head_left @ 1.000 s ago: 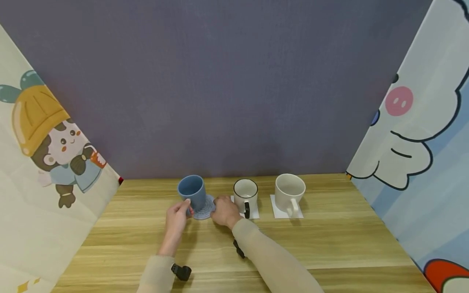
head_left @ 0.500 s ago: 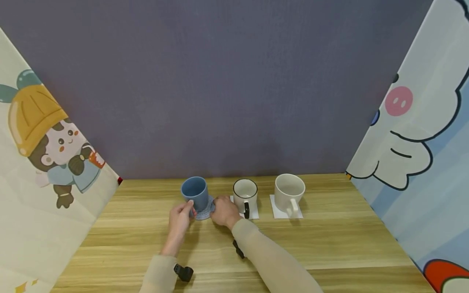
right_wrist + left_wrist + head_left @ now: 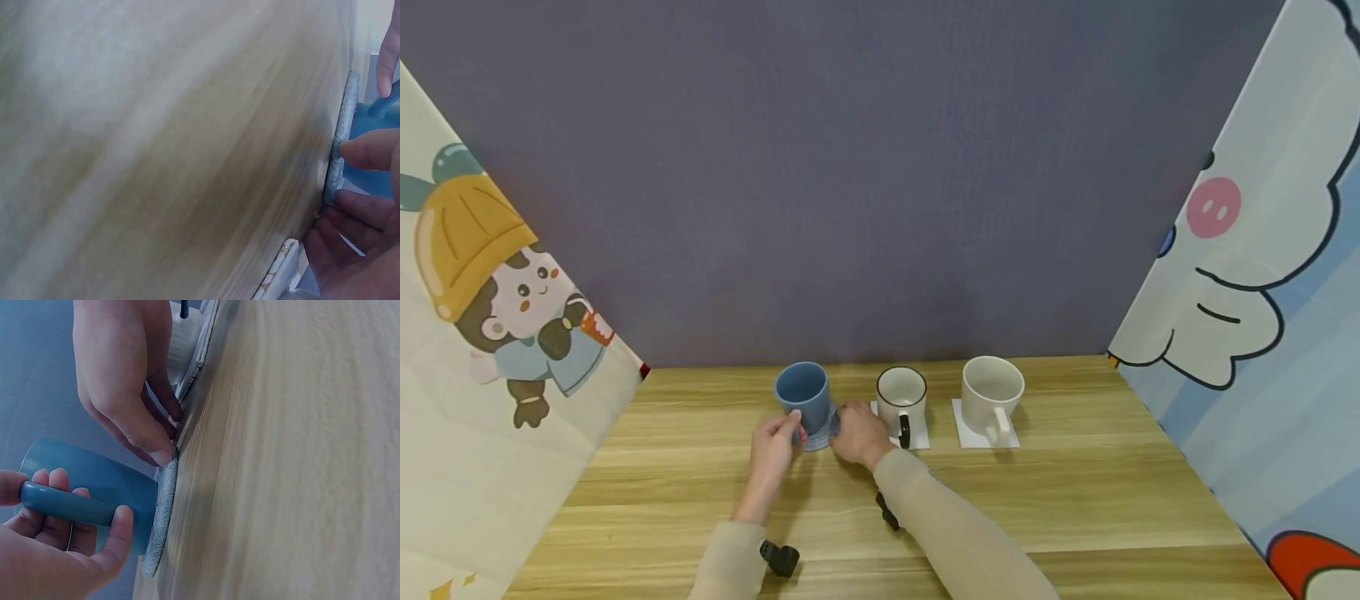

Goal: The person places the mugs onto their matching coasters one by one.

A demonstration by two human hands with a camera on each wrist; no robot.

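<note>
A blue mug [image 3: 802, 390] stands upright at the left of the row, over a round grey-blue woven coaster [image 3: 820, 440]. My left hand [image 3: 772, 450] holds the mug by its handle [image 3: 69, 505], fingers curled through it, as the left wrist view shows. In that view the mug's base meets the top of the coaster. My right hand [image 3: 860, 435] pinches the coaster's right edge; its thumb lies on the rim in the right wrist view, with the other fingertips beside it.
Right of my hands, a white mug with a black rim and handle [image 3: 901, 390] stands on a white square coaster [image 3: 922, 440]. Further right, a plain white mug [image 3: 992, 387] stands on another square coaster [image 3: 967, 435]. A grey panel [image 3: 880, 183] rises behind the wooden table [image 3: 1075, 500].
My left hand has moved the blue mug a little to the right and slightly down, further over the round coaster. My right hand has stayed at the coaster's edge.
</note>
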